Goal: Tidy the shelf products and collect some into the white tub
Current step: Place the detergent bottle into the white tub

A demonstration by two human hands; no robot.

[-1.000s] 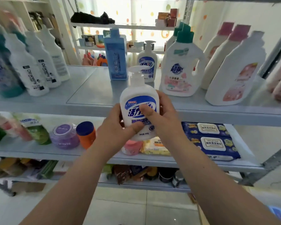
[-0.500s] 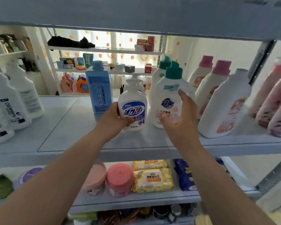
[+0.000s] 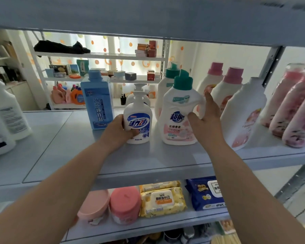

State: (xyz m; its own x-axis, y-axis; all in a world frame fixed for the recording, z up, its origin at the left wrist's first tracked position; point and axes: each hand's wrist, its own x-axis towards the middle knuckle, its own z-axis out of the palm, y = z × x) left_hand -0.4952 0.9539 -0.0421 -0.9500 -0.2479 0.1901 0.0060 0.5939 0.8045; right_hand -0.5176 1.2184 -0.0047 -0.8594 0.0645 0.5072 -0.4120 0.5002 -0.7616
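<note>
Left hand (image 3: 120,131): curled round the white plastic pump bottle with blue label (image 3: 138,120); the bottle is stood upright on the grey-blue shelf board (image 3: 148,159)
Pump bottles: two; the second white pump bottle (image 3: 139,88) is set directly behind the held one
Right hand (image 3: 203,117): fingers straight, laid against the right side of the white green-capped detergent jug (image 3: 179,117); nothing is gripped
Green-capped jugs: two; the rear green-capped jug (image 3: 165,92) is placed behind the first
Lower shelf (image 3: 148,224): two pink-lidded jars (image 3: 125,201); two yellow wipe packs (image 3: 163,201); one blue wipe pack (image 3: 204,192)
</note>
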